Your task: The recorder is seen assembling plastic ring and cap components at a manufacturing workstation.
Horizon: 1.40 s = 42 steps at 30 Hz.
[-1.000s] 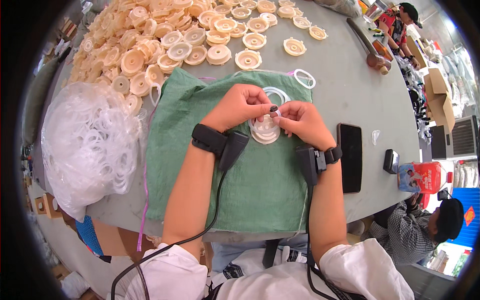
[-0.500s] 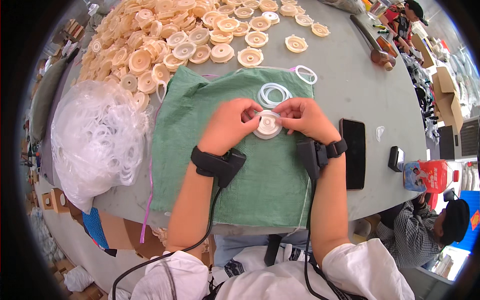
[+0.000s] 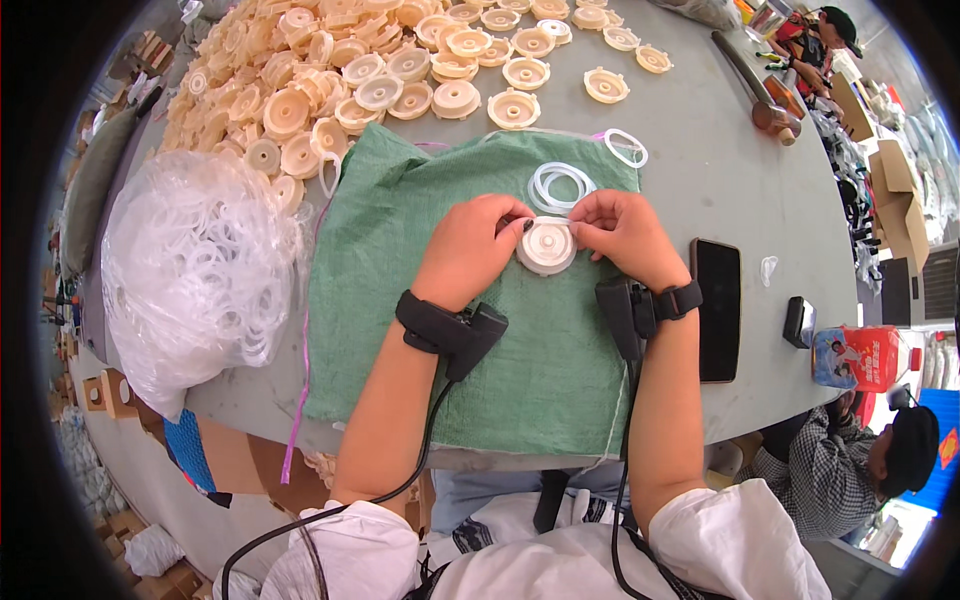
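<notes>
On a green woven sack (image 3: 430, 410) lies a round cream plastic cap (image 3: 547, 245) with a raised hub. My left hand (image 3: 470, 245) and my right hand (image 3: 632, 240) are at its far rim, one on each side. Thumb and fingers of both pinch a translucent sealing ring (image 3: 552, 219) there. How far the ring sits round the cap is hard to make out. Just beyond my fingertips, a few loose translucent rings (image 3: 537, 188) overlap on the sack. Another ring (image 3: 626, 134) lies by the sack's far right corner.
Many cream caps (image 3: 285, 110) are heaped at the far left. A clear bag of rings (image 3: 195, 290) sits left of the sack. Rightward are a phone (image 3: 716, 310), a small black box (image 3: 799, 321), a red container (image 3: 866, 358) and a hammer (image 3: 755, 90). Two people are at the right.
My fingers have shifted slightly along the cap's far rim, and more of the cap's face shows between them. The whole view has moved a little.
</notes>
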Each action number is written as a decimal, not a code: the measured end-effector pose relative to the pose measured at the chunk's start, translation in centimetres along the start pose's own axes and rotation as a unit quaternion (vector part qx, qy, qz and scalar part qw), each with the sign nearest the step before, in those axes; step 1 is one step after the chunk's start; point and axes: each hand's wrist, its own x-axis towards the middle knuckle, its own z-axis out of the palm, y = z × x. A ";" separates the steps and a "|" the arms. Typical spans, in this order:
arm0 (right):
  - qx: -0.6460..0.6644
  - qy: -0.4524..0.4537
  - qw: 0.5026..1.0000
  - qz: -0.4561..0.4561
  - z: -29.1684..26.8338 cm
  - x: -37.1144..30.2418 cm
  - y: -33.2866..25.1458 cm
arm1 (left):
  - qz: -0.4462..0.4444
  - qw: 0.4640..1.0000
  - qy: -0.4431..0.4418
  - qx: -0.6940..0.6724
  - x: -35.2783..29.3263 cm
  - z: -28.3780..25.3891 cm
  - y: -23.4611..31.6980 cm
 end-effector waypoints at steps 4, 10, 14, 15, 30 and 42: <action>0.000 0.015 1.000 0.011 0.3 0.2 -0.2 | -0.038 0.999 0.020 -0.020 0.1 0.2 0.4; 0.015 0.049 0.999 -0.006 0.9 0.5 0.2 | -0.049 0.997 0.053 0.015 0.3 0.5 0.2; 0.014 0.068 0.998 -0.006 1.2 0.5 0.0 | -0.058 0.995 0.065 0.049 0.5 0.9 -0.2; 0.006 0.074 0.997 -0.007 1.2 0.5 0.0 | -0.061 0.995 0.066 0.047 0.5 0.9 -0.2; -0.019 0.096 0.995 -0.030 1.7 0.7 0.1 | -0.053 0.984 0.079 -0.149 0.6 -0.3 -2.0; 0.112 0.278 0.949 -0.096 1.5 1.2 1.5 | -0.061 0.936 0.142 -0.318 1.1 0.5 -2.6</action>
